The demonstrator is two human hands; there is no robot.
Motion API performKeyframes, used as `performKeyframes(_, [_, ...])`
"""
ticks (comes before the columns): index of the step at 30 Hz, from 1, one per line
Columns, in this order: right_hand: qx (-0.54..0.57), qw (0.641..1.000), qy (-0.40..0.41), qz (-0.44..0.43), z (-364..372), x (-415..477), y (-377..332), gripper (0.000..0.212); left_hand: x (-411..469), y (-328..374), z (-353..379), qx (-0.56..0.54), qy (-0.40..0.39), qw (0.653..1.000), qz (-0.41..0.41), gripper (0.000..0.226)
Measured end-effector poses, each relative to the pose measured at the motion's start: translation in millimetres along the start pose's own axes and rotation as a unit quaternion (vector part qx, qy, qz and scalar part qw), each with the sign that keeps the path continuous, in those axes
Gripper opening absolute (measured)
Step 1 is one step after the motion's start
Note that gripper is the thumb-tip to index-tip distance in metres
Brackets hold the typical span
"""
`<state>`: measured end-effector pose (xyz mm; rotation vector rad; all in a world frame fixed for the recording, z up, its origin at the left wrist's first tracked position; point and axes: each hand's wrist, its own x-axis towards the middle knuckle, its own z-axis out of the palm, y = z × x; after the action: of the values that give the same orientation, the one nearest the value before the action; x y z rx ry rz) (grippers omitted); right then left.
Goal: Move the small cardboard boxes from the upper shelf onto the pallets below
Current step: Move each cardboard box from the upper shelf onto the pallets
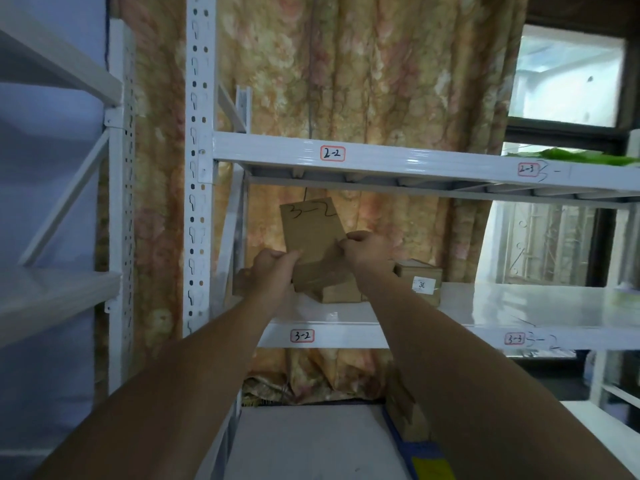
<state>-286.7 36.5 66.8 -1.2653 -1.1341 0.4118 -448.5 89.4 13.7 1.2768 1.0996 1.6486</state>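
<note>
Held up between both hands, just left of frame centre: a small cardboard box [311, 233], "3-2" penned across its top end, tilted so that this end leans toward 11 o'clock. Placed above the shelf board [519, 306] labelled 3-2 and under the white beam [415, 161] labelled 2-2.

Gripped at its 8 o'clock edge by the left hand [273, 268], fingers curled round the edge and pressed together, thumb hidden. Pinched at its 3 o'clock edge by the right hand [363, 251], fingers bunched tight on the cardboard (exact thumb placement too blurred to tell). Both forearms bare, stretched up from 6 o'clock.

Lying on the board at 6 o'clock of the held box: a second box [337, 292], partly hidden by the wrists; touching the held one or not, cannot tell. Standing at 4 o'clock of the right hand, just beside the forearm: a third box [420, 275] with a white sticker reading 30.

Hanging behind the rack: a floral curtain [381, 81]. At 2 o'clock of the frame, a window [568, 74]; under it, on the 2-2 level, a green thing [571, 155], too blurred to name. Down at 5 o'clock, below the shelf, a lower cardboard box [405, 410] beside a blue strip [419, 448] with a yellow patch. At 9 o'clock, a second white rack [117, 202].
</note>
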Motion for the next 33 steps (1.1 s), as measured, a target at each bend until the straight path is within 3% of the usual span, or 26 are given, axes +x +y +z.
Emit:
performKeyframes(4, [-0.003, 1.0, 0.017, 0.0, -25.2, -16.9, 3.4, 0.026, -53.4, 19.3, 11.6, -0.042, 0.006, 0.998, 0.04, 0.034])
performKeyframes(7, [0.001, 0.999, 0.032, -0.009, -52.6, -33.4, 7.2, 0.014, -77.3, 19.3, 24.8, -0.036, -0.001, 0.999, 0.034, 0.032])
performKeyframes(14, [-0.068, 0.992, 0.105, -0.009, -142.7, -67.2, 29.7, 0.021, -156.3, 28.0, 78.8, 0.01, 0.02, 1.0, 0.022, 0.023])
performKeyframes(23, [-0.135, 0.969, 0.202, 0.054, -308.7, -91.7, 82.5, 0.021, -240.7, 6.0, 217.7, 0.046, -0.104, 0.993, -0.015, 0.02])
performKeyframes(33, [-0.187, 0.929, 0.271, 0.168, -467.2, -85.1, 185.9, 0.022, -304.9, -75.6, 397.9, 0.128, -0.225, 0.963, -0.077, 0.043])
